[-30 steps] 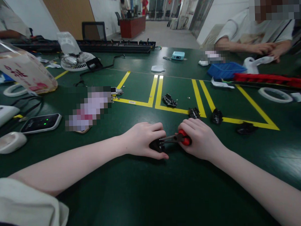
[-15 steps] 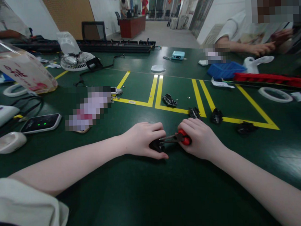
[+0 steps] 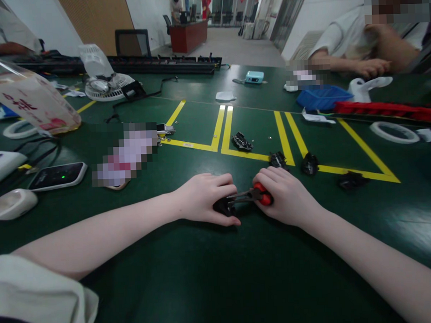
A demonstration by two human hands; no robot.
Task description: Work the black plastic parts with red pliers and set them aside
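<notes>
My left hand [image 3: 208, 199] grips a small black part [image 3: 224, 207] between thumb and fingers, low over the green table [image 3: 191, 275]. Red-handled pliers [image 3: 252, 195] are held in my right hand [image 3: 285, 196], whose fingers wrap round the handles. The jaws point left and reach the black part; the exact point of contact is too small to tell. Beyond my hands, similar black pieces lie near yellow tape lines: one [image 3: 242, 141] inside a marked area, another [image 3: 278, 160] just past my right hand, and two more [image 3: 310, 164] [image 3: 352, 180] to the right.
To the left are a phone [image 3: 128, 155], a black device [image 3: 58, 176], a white mouse [image 3: 14, 204], a bottle [image 3: 33, 99] and a fan [image 3: 107, 85]. A blue tray [image 3: 322, 99], a red strip [image 3: 386, 110] and a tape roll [image 3: 394, 132] lie right. People sit across the table.
My hands and the pliers hold nearly the same pose. At the upper right, the other person's arm has moved, with one hand now raised nearer the head.
</notes>
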